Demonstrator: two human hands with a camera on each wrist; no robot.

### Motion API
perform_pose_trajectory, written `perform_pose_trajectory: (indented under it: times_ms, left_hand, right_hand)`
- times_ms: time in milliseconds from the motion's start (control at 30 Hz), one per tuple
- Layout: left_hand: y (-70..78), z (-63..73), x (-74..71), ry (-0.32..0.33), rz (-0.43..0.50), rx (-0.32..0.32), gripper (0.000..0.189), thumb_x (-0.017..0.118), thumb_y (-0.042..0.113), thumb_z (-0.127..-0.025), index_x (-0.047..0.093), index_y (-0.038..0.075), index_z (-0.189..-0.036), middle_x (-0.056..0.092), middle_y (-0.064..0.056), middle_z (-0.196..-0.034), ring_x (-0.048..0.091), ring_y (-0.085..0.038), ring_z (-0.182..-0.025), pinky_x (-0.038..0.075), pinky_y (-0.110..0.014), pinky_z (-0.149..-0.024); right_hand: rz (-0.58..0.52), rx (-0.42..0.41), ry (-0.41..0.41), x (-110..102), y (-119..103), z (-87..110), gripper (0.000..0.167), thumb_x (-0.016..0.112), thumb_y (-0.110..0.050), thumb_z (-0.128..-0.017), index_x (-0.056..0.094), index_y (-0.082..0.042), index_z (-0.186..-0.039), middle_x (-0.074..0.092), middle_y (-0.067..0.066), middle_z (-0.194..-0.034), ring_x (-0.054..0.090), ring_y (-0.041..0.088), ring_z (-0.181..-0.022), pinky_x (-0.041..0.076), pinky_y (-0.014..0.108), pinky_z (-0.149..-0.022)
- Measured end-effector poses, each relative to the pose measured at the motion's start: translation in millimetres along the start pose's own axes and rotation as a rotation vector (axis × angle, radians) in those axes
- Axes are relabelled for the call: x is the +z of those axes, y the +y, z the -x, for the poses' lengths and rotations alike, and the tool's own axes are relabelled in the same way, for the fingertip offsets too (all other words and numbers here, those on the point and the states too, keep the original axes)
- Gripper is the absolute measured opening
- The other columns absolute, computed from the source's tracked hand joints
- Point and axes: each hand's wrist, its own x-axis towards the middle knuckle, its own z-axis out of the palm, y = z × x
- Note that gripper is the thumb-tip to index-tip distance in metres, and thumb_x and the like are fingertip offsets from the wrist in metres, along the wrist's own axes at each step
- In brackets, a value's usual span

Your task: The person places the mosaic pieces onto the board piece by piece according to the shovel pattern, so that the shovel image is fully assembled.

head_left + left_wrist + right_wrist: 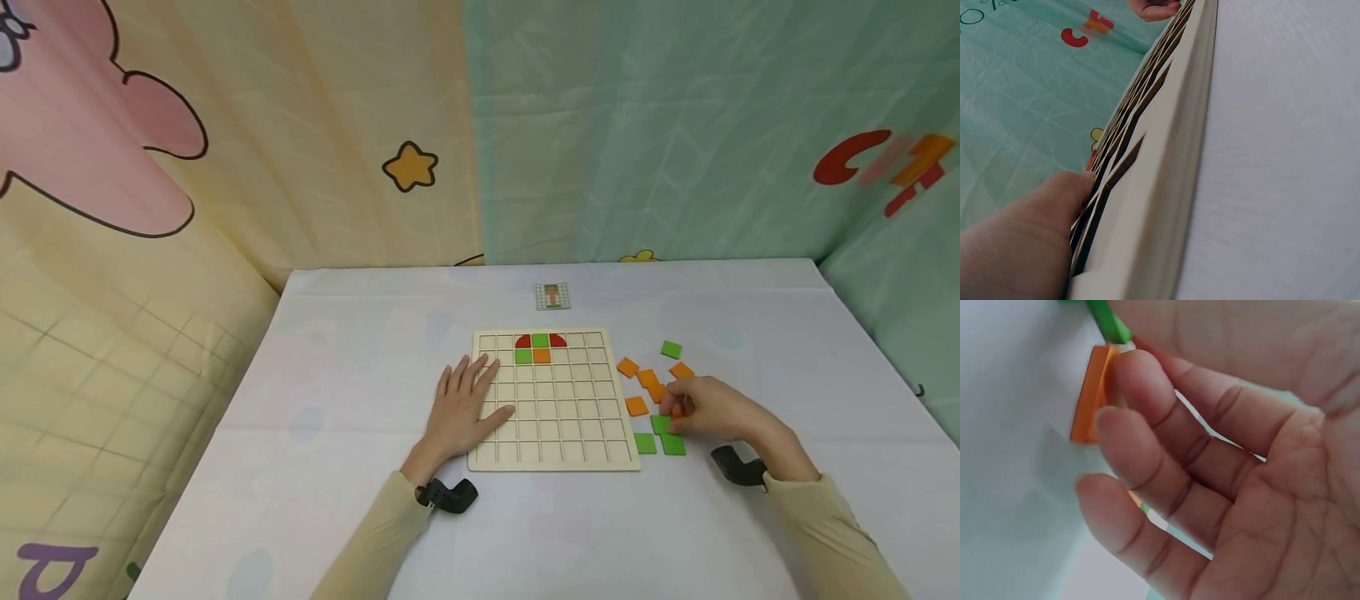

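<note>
A pale wooden grid board (558,429) lies on the table. My left hand (461,408) rests spread on its left side, thumb (1054,200) over the grid in the left wrist view. Near the board's top edge sit a green tile (540,340) between two rounded red pieces (558,340), and below them a green tile (523,357) beside an orange one (542,356). Right of the board, my right hand (708,407) pinches an orange square tile (1090,397) at its fingertips, low over the loose tiles. A green tile (1109,322) shows by the thumb.
Several loose orange tiles (636,407) and green tiles (673,445) are scattered right of the board, with one green tile (671,349) farther back. Behind the board lies a small card with a grid picture (552,296). Printed curtains (645,125) hang beyond the white-covered table (360,375).
</note>
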Motion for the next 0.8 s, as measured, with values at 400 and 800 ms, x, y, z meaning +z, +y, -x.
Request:
perform_pose_trajectory:
  times_ms: [400, 800]
  left_hand:
    - [-0.7, -0.6, 0.8, -0.016, -0.009, -0.019, 0.075, 0.045, 0.057, -0.092, 0.025, 0.017, -0.152, 0.020, -0.006, -0.155, 0.008, -0.031, -0.142, 0.000, -0.048, -0.112]
    - [0.7, -0.8, -1.1, -0.016, -0.001, -0.015, 0.075, 0.045, 0.057, -0.092, 0.025, 0.017, -0.152, 0.021, -0.006, -0.155, 0.009, -0.032, -0.142, 0.001, -0.049, -0.112]
  right_hand:
    - [0.077, 0.044, 0.056, 6.1, -10.0, 3.3, 0.031, 0.085, -0.022, -0.068, 0.065, -0.009, -0.088, 0.052, -0.003, -0.073, 0.047, 0.016, -0.069, 0.039, 0.031, -0.061]
    - [0.155, 0.049, 0.083, 11.3, -13.5, 2.7, 0.033, 0.086, -0.023, -0.067, 0.060, -0.014, -0.085, 0.052, -0.004, -0.077, 0.045, 0.016, -0.070, 0.037, 0.032, -0.059]
